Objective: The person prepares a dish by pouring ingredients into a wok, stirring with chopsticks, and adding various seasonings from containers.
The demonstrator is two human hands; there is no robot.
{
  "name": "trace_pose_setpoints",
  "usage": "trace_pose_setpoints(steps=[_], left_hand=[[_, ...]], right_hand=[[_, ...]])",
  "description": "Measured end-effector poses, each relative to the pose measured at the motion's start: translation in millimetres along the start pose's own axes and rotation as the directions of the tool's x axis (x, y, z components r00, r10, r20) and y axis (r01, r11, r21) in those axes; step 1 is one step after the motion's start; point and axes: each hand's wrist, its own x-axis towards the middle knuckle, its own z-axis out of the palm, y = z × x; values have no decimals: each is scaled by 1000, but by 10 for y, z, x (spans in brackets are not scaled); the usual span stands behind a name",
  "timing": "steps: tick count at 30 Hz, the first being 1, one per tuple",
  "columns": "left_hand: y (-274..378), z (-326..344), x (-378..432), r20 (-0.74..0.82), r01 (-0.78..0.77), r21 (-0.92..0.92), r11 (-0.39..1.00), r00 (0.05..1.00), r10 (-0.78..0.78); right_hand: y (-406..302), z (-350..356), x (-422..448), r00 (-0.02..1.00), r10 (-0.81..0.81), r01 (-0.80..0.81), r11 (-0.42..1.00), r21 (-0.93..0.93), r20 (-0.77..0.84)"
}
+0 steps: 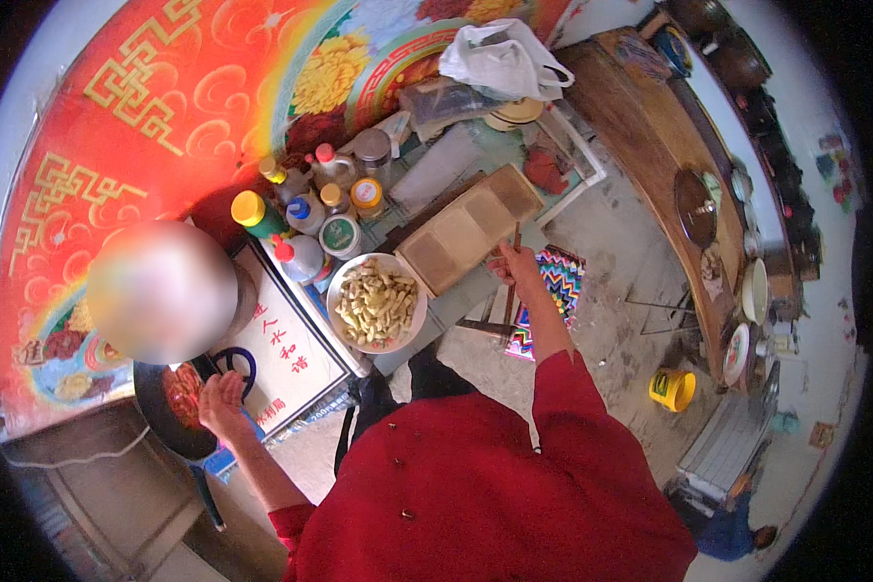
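My left hand (222,404) is over the right side of a black wok (158,415), its fingers bent and close together. Whether they hold anything is hidden. Reddish food (180,393) lies in the wok, and its long handle (207,498) points towards me. A dark blue loop-shaped handle (246,367) shows just beyond that hand. My right hand (515,265) is closed around a slim brown stick (510,302), possibly chopsticks. It is beside a long tan box with compartments (451,236). Left of the box stands a white bowl (420,320) of pale, cut-up food (375,302).
Bottles and jars, including a green-lidded jar (340,236), crowd behind the bowl. A white plastic bag (505,62) sits at the back. On the right are a wooden counter (647,145) and a yellow bucket (671,390) on the floor. A person in blue (727,527) is farther off.
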Motion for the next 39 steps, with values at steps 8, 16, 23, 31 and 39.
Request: trace_pose_setpoints(steps=[8, 16, 23, 31, 39], left_hand=[[-348, 74, -731, -78, 192, 27, 981, 979, -189], [-550, 159, -953, -50, 247, 15, 969, 968, -246], [-574, 341, -1005, -4, 231, 61, 971, 973, -231], [-757, 265, -1172, -5, 277, 148, 949, 960, -279], [-802, 260, -1268, 21, 315, 162, 935, 946, -322]], right_hand=[[-264, 37, 0, 994, 100, -98, 994, -49, 38], [-957, 220, -251, 991, -119, 128, 976, -175, 65], [-1579, 314, 115, 916, -271, 374, 842, -388, 295], [-1042, -516, 512, 812, -574, 343, 323, -882, 106], [-960, -220, 416, 920, -391, 101, 246, -964, -3]])
